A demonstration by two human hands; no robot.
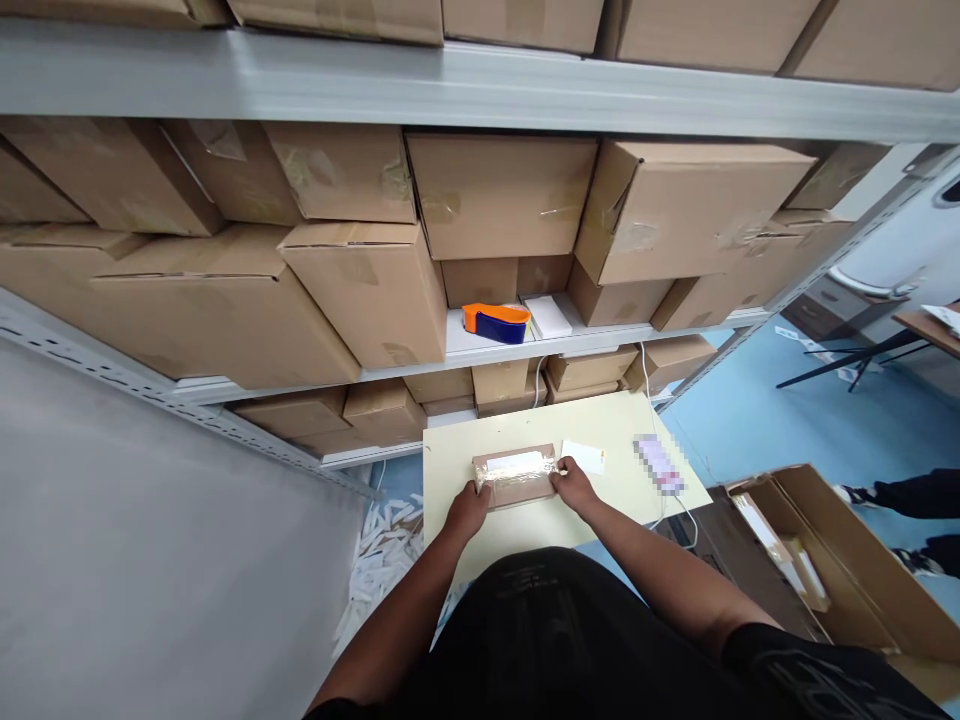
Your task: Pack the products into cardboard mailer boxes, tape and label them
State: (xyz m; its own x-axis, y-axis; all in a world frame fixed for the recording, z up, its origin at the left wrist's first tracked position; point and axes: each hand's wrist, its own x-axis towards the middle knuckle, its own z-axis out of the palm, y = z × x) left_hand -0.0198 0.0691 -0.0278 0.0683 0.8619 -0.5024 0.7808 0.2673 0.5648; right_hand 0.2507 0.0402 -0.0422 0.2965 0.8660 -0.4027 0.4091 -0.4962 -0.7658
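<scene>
A small flat cardboard box (521,490) lies on the pale yellow table in front of me, with a white strip and shiny clear tape along its top. My left hand (468,508) is closed on the box's left end, its thumb at the near corner. At the right end, my right hand (574,486) grips the edge where the tape runs over it. The undersides of my fingers are partly hidden. Just beyond my right hand, a white paper slip (583,457) rests on the table.
Metal shelves (480,85) packed with cardboard boxes rise behind the table (457,450). An orange and blue tape dispenser (496,322) sits on one shelf. A blurred phone-like object (658,463) with a cable lies right. A large open carton (862,560) stands beside a person's legs (922,505); paper scraps (382,550) litter the left floor.
</scene>
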